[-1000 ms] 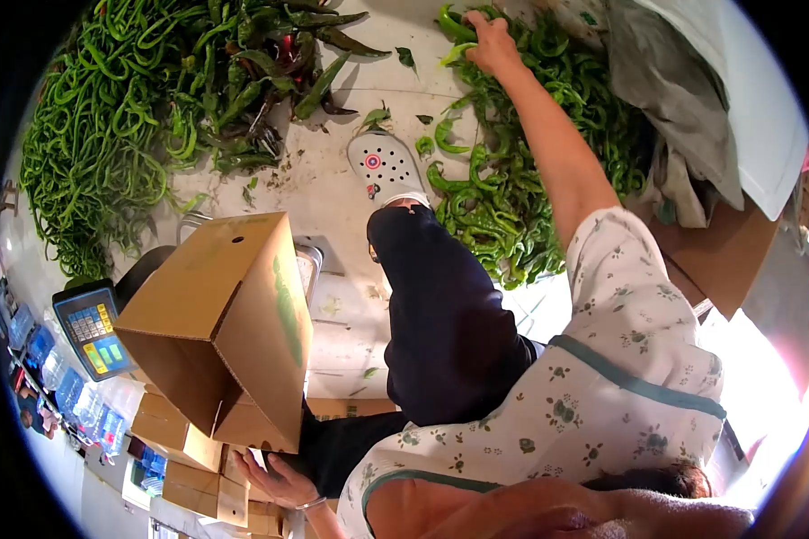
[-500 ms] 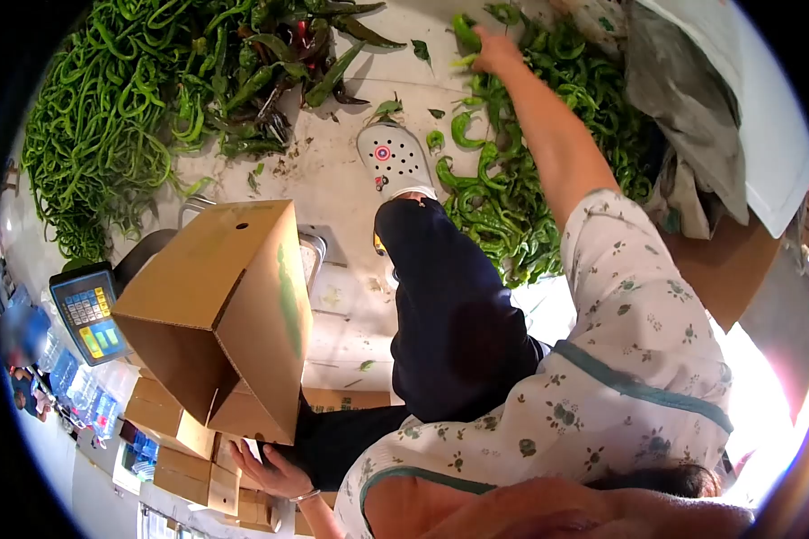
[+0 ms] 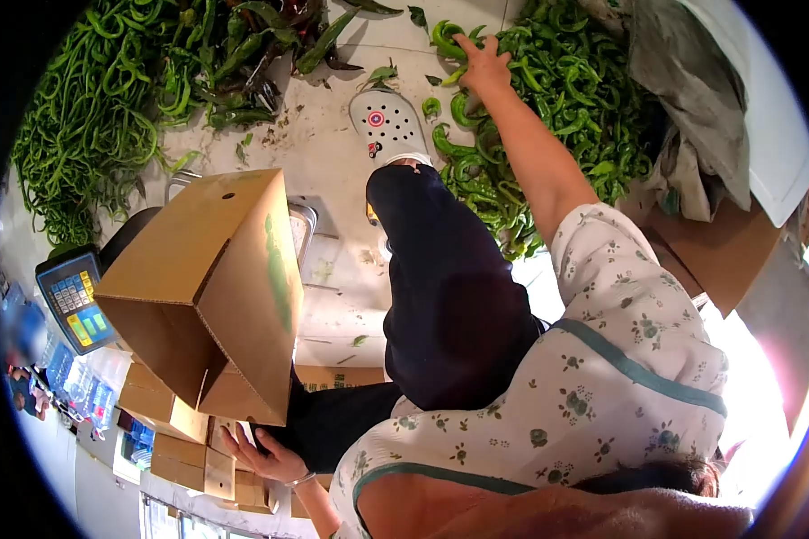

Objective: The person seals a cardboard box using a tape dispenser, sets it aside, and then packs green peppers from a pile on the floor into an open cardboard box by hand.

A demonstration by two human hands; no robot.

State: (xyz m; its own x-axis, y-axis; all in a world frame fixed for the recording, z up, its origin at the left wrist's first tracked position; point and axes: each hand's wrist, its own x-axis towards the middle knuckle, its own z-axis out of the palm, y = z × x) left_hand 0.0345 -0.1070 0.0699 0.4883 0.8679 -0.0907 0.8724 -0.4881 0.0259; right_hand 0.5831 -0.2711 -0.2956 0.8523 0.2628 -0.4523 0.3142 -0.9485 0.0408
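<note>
My right hand [image 3: 487, 70] is stretched out over a pile of green peppers [image 3: 575, 90] on the floor. Its fingers are spread, with the tips at a few curved peppers [image 3: 448, 40] on the pile's edge; no firm grip shows. Near the lower edge of an open cardboard box [image 3: 189, 242] is my left hand [image 3: 265, 456], palm up and fingers apart. A dark patch shows between its thumb and fingers, and I cannot tell what it is. The box lies tilted, its open end facing me, beside my dark trouser leg [image 3: 449, 296].
Long thin green peppers [image 3: 81, 117] are heaped at the left, with darker peppers [image 3: 243, 54] alongside. A scale's keypad display [image 3: 75, 301] stands left of the box. Several more cardboard boxes [image 3: 184, 463] are below it. Grey sheeting [image 3: 683, 99] hangs at the right.
My right hand has shifted slightly in the view and its fingers have spread wider at the peppers. The whole view has moved a little; the box and left hand stay together.
</note>
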